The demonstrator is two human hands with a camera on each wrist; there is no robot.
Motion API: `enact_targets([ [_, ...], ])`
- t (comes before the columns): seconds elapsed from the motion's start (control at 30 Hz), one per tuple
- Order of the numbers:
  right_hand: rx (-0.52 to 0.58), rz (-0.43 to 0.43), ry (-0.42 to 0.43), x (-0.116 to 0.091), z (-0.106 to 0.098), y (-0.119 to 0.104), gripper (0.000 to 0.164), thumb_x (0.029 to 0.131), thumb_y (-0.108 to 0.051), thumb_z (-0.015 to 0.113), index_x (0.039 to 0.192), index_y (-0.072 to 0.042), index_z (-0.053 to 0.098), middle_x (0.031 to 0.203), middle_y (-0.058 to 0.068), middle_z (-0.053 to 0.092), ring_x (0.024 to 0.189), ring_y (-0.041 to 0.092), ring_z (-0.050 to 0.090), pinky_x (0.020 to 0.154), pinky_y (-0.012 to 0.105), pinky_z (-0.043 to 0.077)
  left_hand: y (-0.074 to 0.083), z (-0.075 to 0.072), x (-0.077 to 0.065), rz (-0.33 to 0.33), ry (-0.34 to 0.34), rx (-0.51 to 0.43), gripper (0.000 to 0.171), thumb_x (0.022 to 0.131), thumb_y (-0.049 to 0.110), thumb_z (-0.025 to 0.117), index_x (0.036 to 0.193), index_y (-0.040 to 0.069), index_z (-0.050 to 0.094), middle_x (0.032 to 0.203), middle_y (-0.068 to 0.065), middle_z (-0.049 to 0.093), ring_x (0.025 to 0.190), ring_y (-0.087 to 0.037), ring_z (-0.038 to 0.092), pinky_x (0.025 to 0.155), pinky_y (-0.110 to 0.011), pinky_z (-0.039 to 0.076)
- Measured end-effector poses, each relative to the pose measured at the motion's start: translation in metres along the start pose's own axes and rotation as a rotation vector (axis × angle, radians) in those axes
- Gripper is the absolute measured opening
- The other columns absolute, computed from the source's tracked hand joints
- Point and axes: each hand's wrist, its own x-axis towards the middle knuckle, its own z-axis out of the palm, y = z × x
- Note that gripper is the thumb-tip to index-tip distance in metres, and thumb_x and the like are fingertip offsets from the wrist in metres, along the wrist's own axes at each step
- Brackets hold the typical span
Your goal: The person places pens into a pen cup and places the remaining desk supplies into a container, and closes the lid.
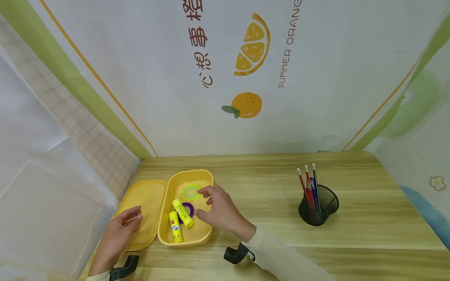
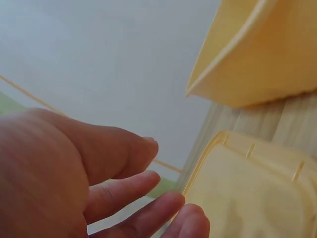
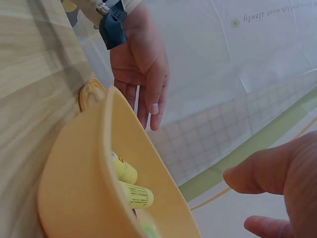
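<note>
A yellow plastic box (image 1: 204, 239) stands on the table at the left. Inside it lie two yellow glue sticks (image 1: 175, 226), a purple tape roll (image 1: 191, 207) and a green tape roll (image 1: 184, 194). My right hand (image 1: 221, 208) hovers over the box's right side, thumb and fingers apart with nothing between them. Over the yellow lid (image 1: 149, 210), which lies flat left of the box, my left hand (image 1: 117, 234) is held with loosely bent fingers and nothing in it. In the right wrist view the glue sticks (image 3: 138, 196) show past the box wall (image 3: 79, 173).
A black mesh pen cup (image 1: 318, 212) with several pencils and pens (image 1: 311, 191) stands on the right of the wooden table (image 1: 260, 187). White printed cloth (image 1: 299, 117) hangs behind the table and at both sides.
</note>
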Motion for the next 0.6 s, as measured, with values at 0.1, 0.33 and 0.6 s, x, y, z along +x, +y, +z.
enact_targets([
  [0.1, 0.014, 0.003, -0.015, -0.008, 0.0, 0.002, 0.055, 0.088, -0.026, 0.085, 0.136, -0.01, 0.064, 0.125, 0.006, 0.06, 0.104, 0.027, 0.062, 0.079, 0.025, 0.051, -0.003, -0.007, -0.001, -0.019, 0.025, 0.06, 0.06, 0.111, 0.028, 0.056, 0.161, -0.001, 0.038, 0.162, -0.029, 0.043, 0.098, 0.024, 0.05, 0.084, -0.008, 0.05],
  [0.33, 0.048, 0.037, -0.034, -0.023, 0.0, 0.007, 0.067, 0.086, -0.028, 0.087, 0.144, -0.008, 0.059, 0.132, 0.012, 0.055, 0.102, 0.022, 0.058, 0.077, 0.024, 0.051, -0.011, -0.024, -0.001, -0.083, 0.049, 0.106, 0.067, 0.111, 0.031, 0.057, 0.163, -0.003, 0.033, 0.166, -0.029, 0.037, 0.117, -0.002, 0.064, 0.081, -0.006, 0.048],
  [0.6, 0.066, 0.074, -0.028, -0.029, 0.001, 0.013, 0.071, 0.085, -0.027, 0.087, 0.146, -0.007, 0.057, 0.132, 0.016, 0.052, 0.105, 0.021, 0.06, 0.076, 0.022, 0.053, -0.027, -0.038, -0.003, -0.171, 0.07, 0.169, 0.075, 0.111, 0.041, 0.053, 0.163, -0.007, 0.029, 0.166, -0.032, 0.031, 0.147, -0.051, 0.042, 0.072, -0.009, 0.046],
])
